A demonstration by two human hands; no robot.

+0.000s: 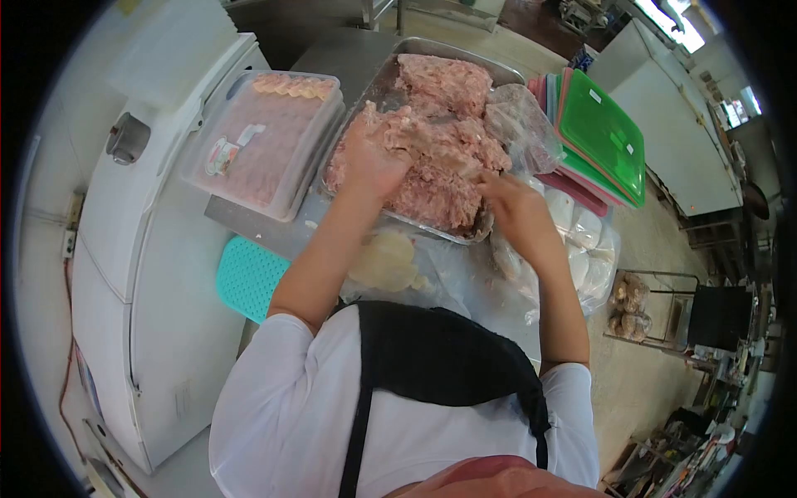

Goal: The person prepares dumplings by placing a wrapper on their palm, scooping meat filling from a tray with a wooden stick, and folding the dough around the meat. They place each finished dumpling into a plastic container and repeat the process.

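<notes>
Two bare hands are in view, the left hand [369, 162] and the right hand [513, 206]. One metal tray [378, 83] holds one heap of minced meat [440, 137]. One lidded clear plastic box [267, 141] sits beside it, with one row of folded dumplings [292, 85] showing inside. One stack of coloured plastic lids [599, 145] lies at the far side, too closely packed to count singly. One teal perforated mat [247, 276] shows below the surface edge. One clear bag [581, 249] holds white round wrappers, number unclear.
</notes>
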